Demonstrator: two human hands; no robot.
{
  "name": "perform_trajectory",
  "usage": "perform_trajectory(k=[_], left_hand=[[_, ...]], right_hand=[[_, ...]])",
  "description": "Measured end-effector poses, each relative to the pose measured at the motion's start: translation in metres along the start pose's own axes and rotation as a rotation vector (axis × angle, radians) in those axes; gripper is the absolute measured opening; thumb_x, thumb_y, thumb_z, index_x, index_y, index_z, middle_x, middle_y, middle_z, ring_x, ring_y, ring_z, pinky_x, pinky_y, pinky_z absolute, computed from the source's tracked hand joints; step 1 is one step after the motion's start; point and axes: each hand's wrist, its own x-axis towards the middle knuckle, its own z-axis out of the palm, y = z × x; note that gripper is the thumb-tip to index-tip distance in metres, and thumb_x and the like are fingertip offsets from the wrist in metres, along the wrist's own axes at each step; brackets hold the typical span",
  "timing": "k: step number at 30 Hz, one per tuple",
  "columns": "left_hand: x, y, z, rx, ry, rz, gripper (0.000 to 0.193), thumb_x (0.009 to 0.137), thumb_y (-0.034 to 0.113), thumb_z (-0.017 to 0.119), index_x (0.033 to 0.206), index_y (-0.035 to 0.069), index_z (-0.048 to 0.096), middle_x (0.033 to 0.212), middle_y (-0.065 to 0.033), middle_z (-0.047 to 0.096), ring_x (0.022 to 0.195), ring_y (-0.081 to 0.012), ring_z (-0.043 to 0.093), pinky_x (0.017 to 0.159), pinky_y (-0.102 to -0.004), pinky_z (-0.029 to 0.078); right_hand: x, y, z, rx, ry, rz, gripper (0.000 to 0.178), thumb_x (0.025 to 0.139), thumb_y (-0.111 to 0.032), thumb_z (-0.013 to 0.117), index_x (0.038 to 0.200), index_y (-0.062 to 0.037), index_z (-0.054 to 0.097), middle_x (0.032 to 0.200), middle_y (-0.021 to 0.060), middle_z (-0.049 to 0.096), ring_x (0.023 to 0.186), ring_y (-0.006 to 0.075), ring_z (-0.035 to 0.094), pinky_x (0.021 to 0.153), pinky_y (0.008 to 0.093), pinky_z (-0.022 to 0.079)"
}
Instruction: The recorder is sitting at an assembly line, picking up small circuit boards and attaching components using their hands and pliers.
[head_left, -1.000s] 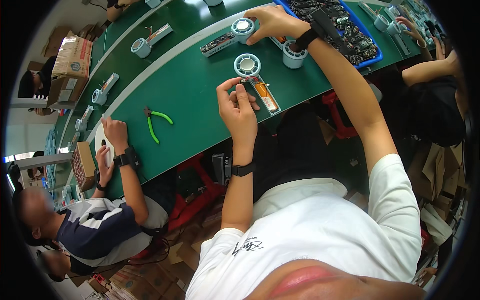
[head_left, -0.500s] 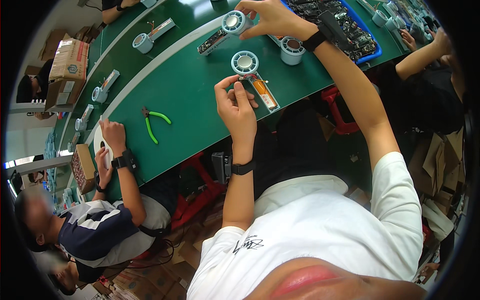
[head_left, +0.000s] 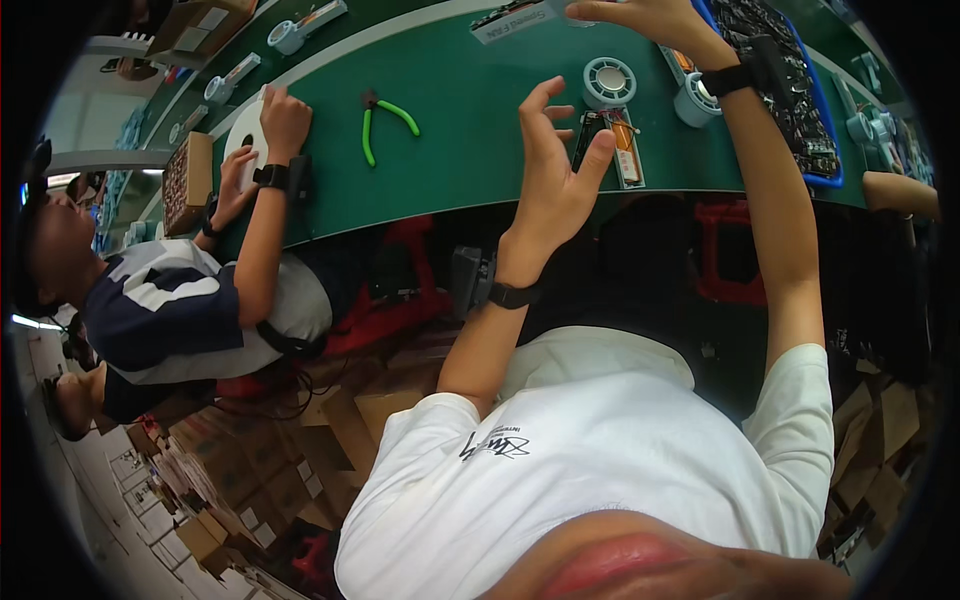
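My left hand (head_left: 560,185) is over the table's near edge, fingers spread and thumb apart. Between its thumb and fingers shows a narrow black piece (head_left: 590,138), seemingly beside a handheld fan; whether the hand touches it I cannot tell. That fan's round light-blue head (head_left: 609,83) lies face up, and its open handle (head_left: 628,155) shows an orange part and thin wires. My right hand (head_left: 655,22) reaches to the top edge, which cuts off most of its fingers. Its thumb points at a pale fan handle (head_left: 515,22) with dark parts along its top.
Another light-blue fan (head_left: 696,100) stands below my right wrist. A blue tray (head_left: 818,90) of circuit boards sits at the right. Green-handled cutters (head_left: 385,125) lie left on the green table. A co-worker's hands (head_left: 265,145) hold a white disc beside a carton (head_left: 188,185).
The view has shifted, so the table appears higher and further right. My left fingers have spread away from the open fan. The fan head at my right hand has left the view.
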Motion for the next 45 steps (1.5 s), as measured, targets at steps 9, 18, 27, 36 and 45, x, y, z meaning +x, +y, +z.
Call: perform_trajectory(k=[9, 18, 27, 36, 45], left_hand=[[0.021, -0.022, -0.171, 1.251, 0.225, 0.104, 0.048, 0.096, 0.023, 0.075, 0.133, 0.0, 0.056, 0.13, -0.0224, 0.057, 0.122, -0.0417, 0.054, 0.102, -0.0519, 0.046], [0.047, -0.029, -0.225, 1.355, 0.027, -0.168, 0.025, 0.104, 0.015, 0.062, 0.12, -0.004, 0.058, 0.114, -0.0263, 0.064, 0.101, -0.0454, 0.066, 0.089, -0.0508, 0.054], [-0.003, 0.042, -0.149, 1.074, 0.063, -0.197, 0.019, 0.108, 0.011, 0.056, 0.117, -0.005, 0.056, 0.111, -0.023, 0.062, 0.097, -0.0416, 0.066, 0.085, -0.049, 0.053], [-0.037, 0.061, -0.126, 0.632, -0.003, -0.152, 0.027, 0.105, 0.012, 0.067, 0.128, -0.001, 0.06, 0.093, -0.0112, 0.066, 0.077, -0.0205, 0.066, 0.069, -0.0333, 0.053], [0.063, 0.007, -0.123, 0.629, 0.125, -0.013, 0.065, 0.091, 0.018, 0.084, 0.144, 0.001, 0.051, 0.111, -0.01, 0.068, 0.095, -0.0211, 0.063, 0.085, -0.0342, 0.053]], right_hand=[[0.08, 0.042, 0.087, 0.18, -0.364, -0.238, 0.046, 0.084, -0.035, 0.086, 0.111, -0.0007, 0.073, 0.093, 0.0118, 0.077, 0.082, 0.0265, 0.073, 0.073, 0.0407, 0.057], [-0.017, -0.077, 0.025, -0.086, -0.025, -0.064, 0.033, 0.089, -0.022, 0.076, 0.118, -0.0057, 0.074, 0.092, 0.0113, 0.076, 0.087, 0.0271, 0.073, 0.08, 0.0438, 0.056], [-0.111, -0.159, 0.12, 0.751, 0.012, 0.321, 0.051, 0.102, -0.023, 0.073, 0.145, -0.0008, 0.058, 0.124, 0.0124, 0.071, 0.097, 0.0143, 0.071, 0.077, 0.0273, 0.058], [-0.153, -0.163, 0.145, 1.743, 0.025, 0.456, 0.049, 0.112, -0.036, 0.054, 0.147, -0.0012, 0.053, 0.136, 0.0157, 0.065, 0.124, 0.0237, 0.065, 0.103, 0.039, 0.055], [-0.123, -0.132, 0.044, 1.535, -0.067, 0.529, 0.035, 0.111, -0.032, 0.054, 0.129, -0.0014, 0.06, 0.116, 0.0114, 0.068, 0.112, 0.0246, 0.067, 0.102, 0.0415, 0.055]])
